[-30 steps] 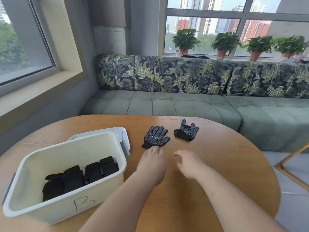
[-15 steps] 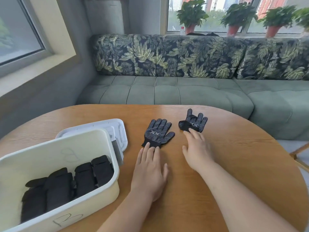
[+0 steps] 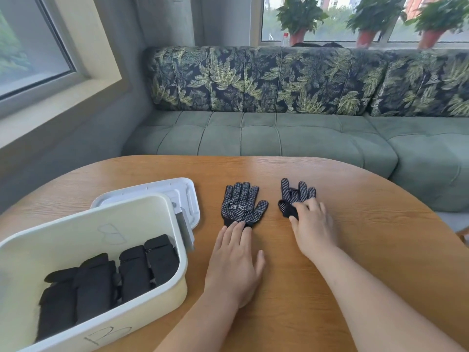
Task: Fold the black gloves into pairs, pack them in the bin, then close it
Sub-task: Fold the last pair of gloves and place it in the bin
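Observation:
Two black dotted gloves lie on the round wooden table (image 3: 355, 250). The left glove (image 3: 242, 203) is spread flat, palm up, and the fingertips of my left hand (image 3: 234, 260) rest on its cuff. The right glove (image 3: 294, 195) is crumpled with some fingers folded under. My right hand (image 3: 311, 226) lies on its lower part, fingers curled onto the fabric; whether it grips is unclear. The cream bin (image 3: 162, 207) stands open at the left with several folded black glove pairs (image 3: 106, 283) inside. Its white lid (image 3: 177, 191) lies behind the bin.
A green sofa (image 3: 279, 138) with leaf-print back cushions runs behind the table. Potted plants (image 3: 299, 16) stand on the windowsill above it. A wooden chair leg shows at the right edge.
Both hands have slid forward to the gloves: the left reached the flat glove's cuff, the right came down onto the crumpled glove. The camera has tilted downward.

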